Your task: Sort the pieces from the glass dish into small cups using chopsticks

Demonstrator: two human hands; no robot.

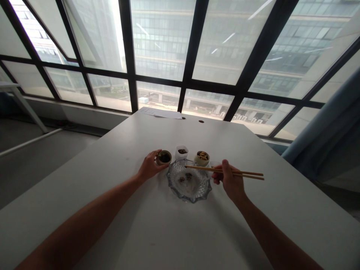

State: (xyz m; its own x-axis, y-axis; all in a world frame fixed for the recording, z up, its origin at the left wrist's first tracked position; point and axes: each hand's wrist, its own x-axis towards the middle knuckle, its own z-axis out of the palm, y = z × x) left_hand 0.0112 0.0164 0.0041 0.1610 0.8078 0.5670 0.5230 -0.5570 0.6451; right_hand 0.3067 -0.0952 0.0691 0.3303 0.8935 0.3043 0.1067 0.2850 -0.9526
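Observation:
My left hand [149,165] is wrapped around the side of a small round cup [164,157] with dark contents. Between the fingers of my right hand [230,179] is a pair of wooden chopsticks [250,173], their tips over the back part of a clear glass plate [204,189]. A few small dark pieces [185,177] lie on the plate. Behind it stand a white cup [181,153] with dark reddish pieces and a pale round cup [201,158] with yellowish-brown pieces. Something clear, partly hidden by my right hand, is beside the pale cup.
Sheets of paper [161,113] lie at the far edge of the white table [126,140], near two round holes. Large windows with dark frames rise beyond it. A blue curtain [326,131] hangs at the right, and a white table frame [29,108] stands at the left.

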